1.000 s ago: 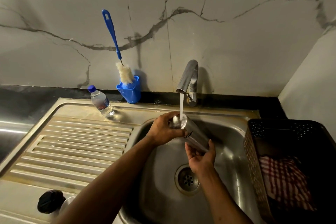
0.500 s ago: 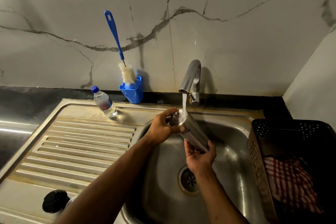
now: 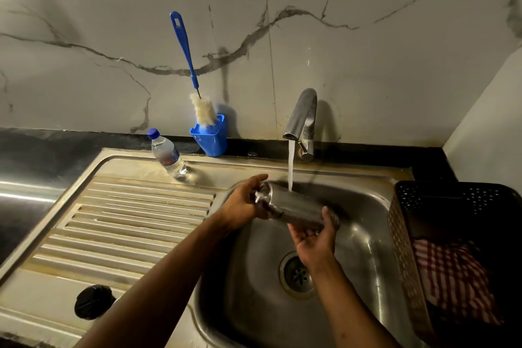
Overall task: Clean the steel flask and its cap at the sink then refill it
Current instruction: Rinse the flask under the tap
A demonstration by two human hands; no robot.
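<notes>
Since a moment ago we have tipped the steel flask [image 3: 293, 207] from a steep slant to nearly level, so the stream from the tap [image 3: 302, 118] now strikes its side rather than its mouth. We hold it over the sink basin [image 3: 364, 234] so the runoff goes straight toward the drain [image 3: 298, 274].

Our left hand [image 3: 243, 205] wraps the mouth end, fingers [image 3: 255, 179] curled over the rim, while our right hand [image 3: 313, 243] cups the base end from beneath, thumb up along the wall. Both hands are closed on the flask; a grip at each end leaves the middle bare to the water and, we judge, lets us roll it.

What we take to be the black cap [image 3: 91, 301] waits on the counter [image 3: 36, 302] at the near left, apart from the basin. The bottle brush [image 3: 197, 93] stands in its blue holder [image 3: 210, 137] against the wall, with a small water bottle [image 3: 166, 154] just beside it on the draining board [image 3: 135, 223]. A black basket [image 3: 452, 206] holding a checked cloth [image 3: 452, 277] sits to the right of the basin. Refilling looks some way off.
</notes>
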